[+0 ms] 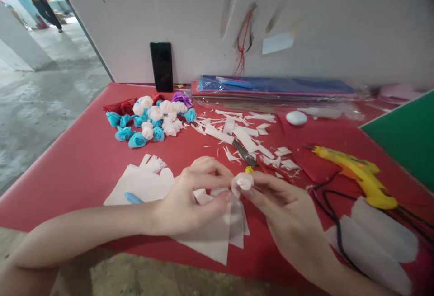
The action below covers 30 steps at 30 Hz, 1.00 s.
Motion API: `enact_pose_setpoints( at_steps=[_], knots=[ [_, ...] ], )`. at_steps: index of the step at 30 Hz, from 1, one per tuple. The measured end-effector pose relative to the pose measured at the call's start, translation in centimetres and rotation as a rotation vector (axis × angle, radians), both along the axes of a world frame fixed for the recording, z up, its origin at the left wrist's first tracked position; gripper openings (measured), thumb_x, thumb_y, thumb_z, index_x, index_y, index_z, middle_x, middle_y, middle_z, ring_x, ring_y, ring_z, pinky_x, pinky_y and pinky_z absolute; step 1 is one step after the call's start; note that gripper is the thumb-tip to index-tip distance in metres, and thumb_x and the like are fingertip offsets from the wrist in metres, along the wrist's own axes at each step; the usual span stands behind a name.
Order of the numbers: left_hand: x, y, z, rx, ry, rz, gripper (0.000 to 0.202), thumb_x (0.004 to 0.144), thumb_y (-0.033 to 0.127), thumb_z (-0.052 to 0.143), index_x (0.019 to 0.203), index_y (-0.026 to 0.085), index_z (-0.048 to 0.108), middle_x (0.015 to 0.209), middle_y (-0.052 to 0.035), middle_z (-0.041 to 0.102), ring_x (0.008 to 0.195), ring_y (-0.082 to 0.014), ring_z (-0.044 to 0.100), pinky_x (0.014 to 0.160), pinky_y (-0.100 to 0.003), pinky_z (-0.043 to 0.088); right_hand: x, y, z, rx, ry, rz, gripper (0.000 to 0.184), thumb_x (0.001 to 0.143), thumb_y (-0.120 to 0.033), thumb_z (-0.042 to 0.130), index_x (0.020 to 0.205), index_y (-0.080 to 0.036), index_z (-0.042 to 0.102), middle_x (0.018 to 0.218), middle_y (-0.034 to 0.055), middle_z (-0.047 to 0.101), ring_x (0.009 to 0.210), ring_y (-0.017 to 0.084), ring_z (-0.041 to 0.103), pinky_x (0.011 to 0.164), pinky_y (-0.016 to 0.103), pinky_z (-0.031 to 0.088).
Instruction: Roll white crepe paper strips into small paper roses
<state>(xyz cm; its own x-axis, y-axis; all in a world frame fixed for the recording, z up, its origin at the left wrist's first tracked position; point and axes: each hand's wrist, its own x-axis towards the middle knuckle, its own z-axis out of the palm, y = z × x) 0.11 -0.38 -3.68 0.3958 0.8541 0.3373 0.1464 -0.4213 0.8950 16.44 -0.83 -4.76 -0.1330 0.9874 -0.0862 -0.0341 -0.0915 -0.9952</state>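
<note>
A small pale pink paper rose [243, 182] is held above the red table [81, 160] between both hands. My left hand [190, 196] is closed, its fingertips pinching the rose's left side. My right hand [288, 214] is closed too, gripping the rose from the right and below. Under my hands lie white paper sheets [210, 237] with cut petal shapes. A blue pen [133, 197] rests on the paper left of my left wrist.
A pile of finished blue, white, red and purple paper roses [152, 119] sits at back left. Scissors [246, 156] lie among white paper scraps [237, 133]. A yellow glue gun [359, 174] with black cord lies right. A black phone [162, 66] leans on the wall beside packs of coloured paper [271, 86].
</note>
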Motion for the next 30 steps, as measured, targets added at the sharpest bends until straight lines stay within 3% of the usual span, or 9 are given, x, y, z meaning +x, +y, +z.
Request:
enact_pose_setpoints(
  at_steps=[7,12,19,26,30],
  knots=[
    [-0.2,0.4,-0.1,0.101,-0.015,-0.037,0.017,0.079,0.008,0.050,0.076,0.008,0.067,0.072,-0.0056,0.058,0.070,-0.0119,0.050,0.075,-0.028,0.039,0.1,0.1,0.0,-0.243,0.180,0.112,0.004,0.063,-0.028,0.072,0.066,-0.027,0.070,0.055,-0.0044,0.061,0.052,0.008,0.053,0.051,0.015,0.044],
    [-0.1,0.5,-0.6,0.113,-0.084,-0.039,0.017,0.081,0.018,0.054,0.076,0.011,0.069,0.071,-0.0042,0.059,0.066,-0.0103,0.048,0.072,-0.029,0.037,-0.1,-0.1,0.4,-0.294,0.243,0.132,0.007,0.059,-0.026,0.075,0.060,-0.024,0.069,0.052,-0.0051,0.059,0.054,0.007,0.051,0.056,0.015,0.042],
    [0.1,0.2,-0.8,-0.023,-0.162,-0.036,0.016,0.078,0.024,0.058,0.073,0.017,0.071,0.068,-0.0037,0.059,0.067,-0.0112,0.049,0.067,-0.028,0.039,0.0,-0.2,0.5,-0.364,0.280,0.182,0.011,0.058,-0.026,0.075,0.054,-0.022,0.065,0.050,-0.0050,0.058,0.051,0.007,0.051,0.054,0.018,0.043],
    [0.4,0.1,-1.3,-0.069,-0.246,0.039,0.005,0.070,0.018,0.065,0.069,0.019,0.069,0.064,-0.0009,0.059,0.060,-0.0108,0.045,0.064,-0.029,0.038,-0.1,-0.7,0.3,-0.137,0.177,0.149,0.009,0.062,-0.018,0.071,0.061,-0.026,0.067,0.061,-0.0046,0.063,0.057,0.008,0.056,0.054,0.015,0.046],
    [0.6,0.1,-1.4,-0.057,-0.258,0.106,0.004,0.069,0.017,0.065,0.067,0.018,0.068,0.064,-0.0009,0.061,0.060,-0.0109,0.048,0.067,-0.031,0.038,-0.3,-0.9,0.4,0.114,0.073,0.146,0.026,0.060,-0.010,0.070,0.075,-0.031,0.068,0.070,-0.0054,0.064,0.064,0.010,0.059,0.058,0.016,0.049]
  ],
)
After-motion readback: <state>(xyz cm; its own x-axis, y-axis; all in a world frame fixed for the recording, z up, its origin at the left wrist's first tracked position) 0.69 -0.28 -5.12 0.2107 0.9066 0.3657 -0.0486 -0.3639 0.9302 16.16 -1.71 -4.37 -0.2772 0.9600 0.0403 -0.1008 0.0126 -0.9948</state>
